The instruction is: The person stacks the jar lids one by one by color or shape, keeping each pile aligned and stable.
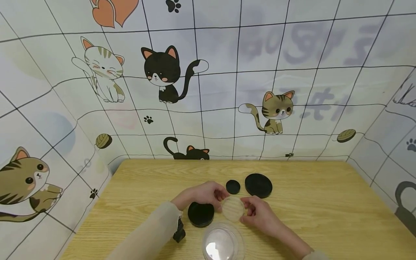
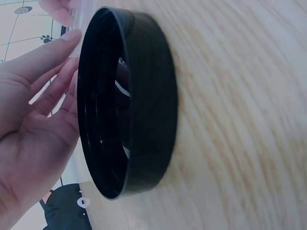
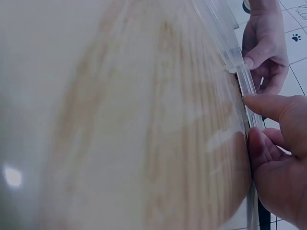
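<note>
Low over the table, both hands hold a clear round plastic disc [image 1: 233,209] by opposite edges. My left hand [image 1: 209,193] pinches its left edge, and my right hand [image 1: 260,213] grips the right edge between thumb and fingers. Beneath the left hand sits a black round lid [image 1: 200,216], hollow with a raised rim. That lid [image 2: 151,105] fills the middle of the left wrist view, beside the left fingers [image 2: 50,52]. A clear round container [image 1: 222,243] stands nearer the body. In the right wrist view, the right fingers [image 3: 268,106] pinch the thin clear edge.
Beyond the hands lie a small black disc [image 1: 233,186] and a larger black disc [image 1: 258,185]. They rest on a wood-grain table [image 1: 312,202]. A white cloth wall with cat drawings [image 1: 221,83] encloses the back and sides.
</note>
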Available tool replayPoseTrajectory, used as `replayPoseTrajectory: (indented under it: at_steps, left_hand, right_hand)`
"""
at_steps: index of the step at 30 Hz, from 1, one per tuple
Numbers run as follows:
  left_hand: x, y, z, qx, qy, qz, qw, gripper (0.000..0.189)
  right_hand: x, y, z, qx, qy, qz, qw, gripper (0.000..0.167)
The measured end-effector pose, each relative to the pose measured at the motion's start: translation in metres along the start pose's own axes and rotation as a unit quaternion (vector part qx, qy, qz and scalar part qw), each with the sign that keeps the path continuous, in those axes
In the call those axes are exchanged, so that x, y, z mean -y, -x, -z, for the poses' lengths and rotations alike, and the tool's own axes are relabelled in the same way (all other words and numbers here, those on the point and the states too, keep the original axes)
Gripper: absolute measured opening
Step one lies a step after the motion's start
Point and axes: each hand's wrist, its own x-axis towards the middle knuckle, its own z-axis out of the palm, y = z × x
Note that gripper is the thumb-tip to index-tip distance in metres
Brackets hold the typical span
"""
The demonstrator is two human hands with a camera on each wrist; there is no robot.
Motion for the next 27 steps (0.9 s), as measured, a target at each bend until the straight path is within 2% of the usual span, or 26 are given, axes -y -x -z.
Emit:
replayPoseTrajectory:
  at_steps: [6, 13, 19, 23, 27]
  left_hand:
    - [0.000, 0.004, -0.001, -0.010, 0.006, -0.012, 0.9999, 0.040]
    - [-0.013, 0.022, 0.003, 0.001, 0.011, -0.035, 0.9993, 0.044]
    - [-0.024, 0.049, 0.000, -0.025, 0.057, -0.052, 0.9967, 0.049]
    - [-0.027, 0.072, -0.012, -0.061, 0.096, -0.053, 0.9921, 0.051]
    - [-0.027, 0.092, -0.026, -0.097, 0.111, -0.055, 0.9875, 0.050]
  right_hand:
    - [0.003, 0.001, 0.007, 0.024, -0.017, -0.003, 0.9996, 0.058]
    - [0.020, 0.007, 0.017, 0.038, -0.031, 0.007, 0.9988, 0.057]
    - [0.037, 0.011, 0.018, 0.047, -0.048, 0.053, 0.9963, 0.054]
    - [0.045, 0.015, 0.012, 0.057, -0.059, 0.104, 0.9912, 0.052]
    - [0.050, 0.019, 0.005, 0.072, -0.070, 0.136, 0.9857, 0.052]
